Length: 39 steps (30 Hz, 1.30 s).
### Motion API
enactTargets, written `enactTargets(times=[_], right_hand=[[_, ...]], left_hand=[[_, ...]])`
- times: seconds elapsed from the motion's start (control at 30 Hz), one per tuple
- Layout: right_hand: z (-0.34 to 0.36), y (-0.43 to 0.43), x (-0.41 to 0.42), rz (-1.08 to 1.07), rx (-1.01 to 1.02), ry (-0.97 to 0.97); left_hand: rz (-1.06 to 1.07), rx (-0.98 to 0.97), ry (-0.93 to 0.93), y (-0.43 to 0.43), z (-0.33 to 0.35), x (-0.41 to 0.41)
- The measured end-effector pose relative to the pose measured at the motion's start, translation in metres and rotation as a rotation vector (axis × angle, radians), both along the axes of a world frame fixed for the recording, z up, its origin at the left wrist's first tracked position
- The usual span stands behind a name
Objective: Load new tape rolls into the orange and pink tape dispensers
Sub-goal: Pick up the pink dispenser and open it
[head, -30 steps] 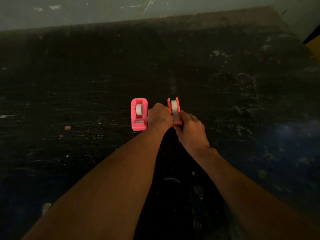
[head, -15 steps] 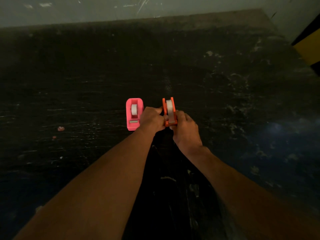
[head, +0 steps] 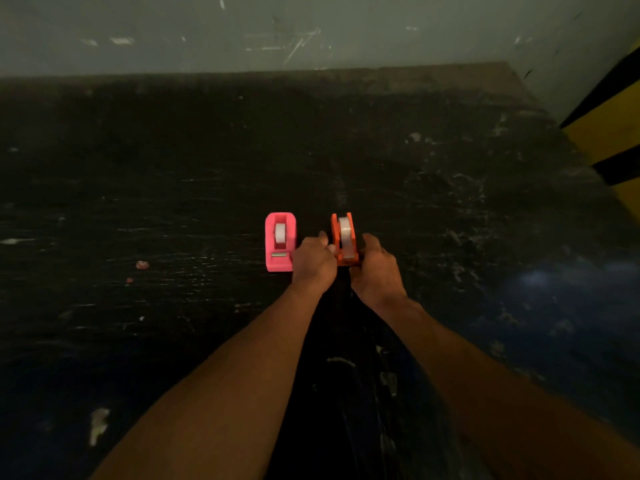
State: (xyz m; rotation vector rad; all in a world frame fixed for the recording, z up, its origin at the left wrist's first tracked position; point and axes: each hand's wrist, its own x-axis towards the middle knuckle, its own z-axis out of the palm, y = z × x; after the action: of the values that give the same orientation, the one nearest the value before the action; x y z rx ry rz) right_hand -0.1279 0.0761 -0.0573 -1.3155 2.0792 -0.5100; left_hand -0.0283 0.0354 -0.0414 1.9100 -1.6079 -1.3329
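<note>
Orange plastic tape dispenser (head: 343, 239) stands on a dark, scratched and paint-flecked tabletop (head: 173, 202), held between two bare hands. It carries a whitish tape roll (head: 345, 229) set upright in its cradle. The left hand (head: 313, 261) is curled closed against the dispenser's left side, thumb near the top edge. The right hand (head: 375, 268) is closed around its right side and near end. Just beside the left hand, to its left, a pink tape dispenser (head: 280, 242) sits on the tabletop by itself, also holding a white tape roll (head: 280, 232), with a small metal cutter strip at its near end. Behind the table is a pale grey wall (head: 311, 29); a yellow and black striped surface (head: 609, 133) shows at the right edge.
</note>
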Motion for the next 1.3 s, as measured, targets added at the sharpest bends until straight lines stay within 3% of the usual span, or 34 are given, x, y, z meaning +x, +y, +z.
enactTargets(times=[0.2,0.33,0.43,0.73,1.07,1.3], right_hand=[[0.025,0.009,-0.012,-0.110,-0.079,0.062],[0.051,-0.005,0.005,-0.045,-0.246,0.033],[0.058,-0.021,0.030,0.053,-0.245,0.001],[0.018,-0.060,0.073,0.195,0.079,-0.045],[-0.001,-0.064,0.080,0.126,-0.004,-0.077],[0.026,0.006,0.094,0.187,-0.037,-0.142]], left_hand=[[0.088,-0.249,0.053,0.024,0.013,0.038],[0.199,-0.419,-0.083,0.010,0.029,0.078],[0.194,-0.358,-0.128,-0.005,0.030,0.100],[0.002,-0.125,-0.081,-0.033,-0.007,0.110],[-0.112,-0.196,-0.075,-0.037,-0.025,0.115],[-0.011,-0.184,-0.022,0.042,0.004,0.132]])
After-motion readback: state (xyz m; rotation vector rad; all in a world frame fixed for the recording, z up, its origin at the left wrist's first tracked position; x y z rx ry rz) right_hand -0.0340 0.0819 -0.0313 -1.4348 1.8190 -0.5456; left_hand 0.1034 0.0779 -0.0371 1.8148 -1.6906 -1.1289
